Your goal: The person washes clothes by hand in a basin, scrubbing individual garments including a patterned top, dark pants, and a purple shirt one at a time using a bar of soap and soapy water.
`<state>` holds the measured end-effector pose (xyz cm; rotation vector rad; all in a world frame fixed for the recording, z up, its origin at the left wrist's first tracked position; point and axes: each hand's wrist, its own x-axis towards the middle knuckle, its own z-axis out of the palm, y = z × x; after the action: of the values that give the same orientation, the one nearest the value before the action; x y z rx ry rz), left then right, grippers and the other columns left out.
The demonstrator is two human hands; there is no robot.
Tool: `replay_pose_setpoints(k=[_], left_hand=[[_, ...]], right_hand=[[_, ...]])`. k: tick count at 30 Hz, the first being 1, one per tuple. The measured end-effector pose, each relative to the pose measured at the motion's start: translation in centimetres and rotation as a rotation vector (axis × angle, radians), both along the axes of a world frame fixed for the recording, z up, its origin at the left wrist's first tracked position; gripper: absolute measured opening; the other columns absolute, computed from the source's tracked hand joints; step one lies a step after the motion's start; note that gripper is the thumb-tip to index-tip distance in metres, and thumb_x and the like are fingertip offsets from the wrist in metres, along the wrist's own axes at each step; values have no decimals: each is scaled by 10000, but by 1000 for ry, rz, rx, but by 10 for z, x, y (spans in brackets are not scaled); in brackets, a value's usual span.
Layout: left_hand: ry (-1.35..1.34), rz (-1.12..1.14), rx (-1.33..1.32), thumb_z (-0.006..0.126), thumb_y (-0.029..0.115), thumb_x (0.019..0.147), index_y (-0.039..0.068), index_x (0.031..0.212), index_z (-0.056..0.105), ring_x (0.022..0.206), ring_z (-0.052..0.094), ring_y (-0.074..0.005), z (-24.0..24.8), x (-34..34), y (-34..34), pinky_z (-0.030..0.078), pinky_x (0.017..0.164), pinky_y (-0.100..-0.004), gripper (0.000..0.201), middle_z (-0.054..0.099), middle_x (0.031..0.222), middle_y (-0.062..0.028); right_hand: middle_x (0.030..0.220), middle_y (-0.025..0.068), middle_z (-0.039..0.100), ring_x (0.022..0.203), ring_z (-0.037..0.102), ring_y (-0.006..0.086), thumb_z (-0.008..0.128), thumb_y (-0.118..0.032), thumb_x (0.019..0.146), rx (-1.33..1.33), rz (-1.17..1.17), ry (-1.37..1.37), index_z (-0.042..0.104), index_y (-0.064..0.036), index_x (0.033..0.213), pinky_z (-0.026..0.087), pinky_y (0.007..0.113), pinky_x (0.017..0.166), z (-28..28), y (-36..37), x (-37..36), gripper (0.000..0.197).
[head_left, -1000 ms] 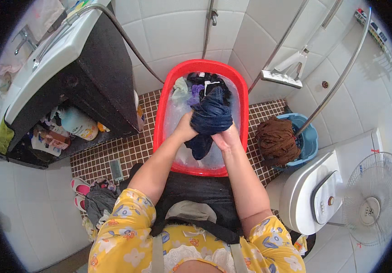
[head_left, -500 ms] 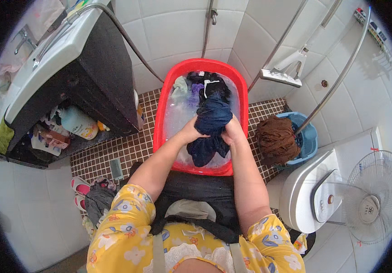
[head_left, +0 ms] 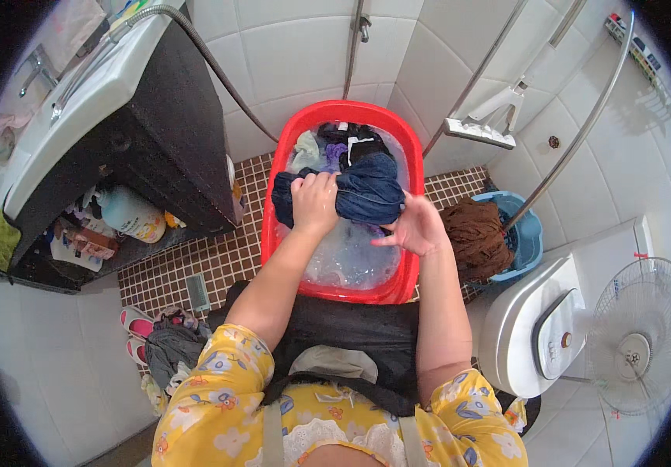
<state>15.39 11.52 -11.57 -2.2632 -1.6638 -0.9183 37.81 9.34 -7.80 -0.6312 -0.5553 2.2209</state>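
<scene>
Your left arm (head_left: 273, 288) slants forward and inward, and your left hand (head_left: 316, 205) is back-up, its fingers (head_left: 309, 184) curled over in a grip. Your right arm (head_left: 443, 311) reaches almost straight ahead; your right hand (head_left: 417, 227) is loosely cupped, its thumb (head_left: 387, 240) parted from the fingers and pointing left.

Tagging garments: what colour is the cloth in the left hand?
The cloth is dark blue; the head view shows it best.

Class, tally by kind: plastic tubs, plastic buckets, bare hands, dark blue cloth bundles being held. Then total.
Red oval plastic tub: 1
Blue plastic bucket: 1
Bare left hand and right hand: 2
Dark blue cloth bundle: 1
Total: 5
</scene>
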Motion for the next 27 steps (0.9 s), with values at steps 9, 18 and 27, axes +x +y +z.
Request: replay_pose_setpoints(k=[9,18,27], left_hand=[[-45,-232,-59,639,123,687,68,1084,594,920,561,-226,1,11,-17,384,789,-378,403,614,1059,-56],[-744,-406,-610,761,265,606,46,1132,567,946,636,-329,-30,14,-12,486,811,-383,602,656,994,-188],[-1125,-477,-1117,698,-6,485,-3,887,611,744,589,-173,-42,10,-13,483,717,-308,411,608,801,-42]], right_hand=[[895,92,584,787,617,229,662,-96,762,-11,-796,-228,508,-36,1032,505,352,682,-37,19,-54,317],[855,67,584,739,579,162,572,44,720,178,-900,-261,524,-4,1067,489,301,674,-37,16,-72,353],[773,43,594,691,572,145,528,10,707,228,-722,-374,625,13,855,451,260,634,-45,27,-61,176]])
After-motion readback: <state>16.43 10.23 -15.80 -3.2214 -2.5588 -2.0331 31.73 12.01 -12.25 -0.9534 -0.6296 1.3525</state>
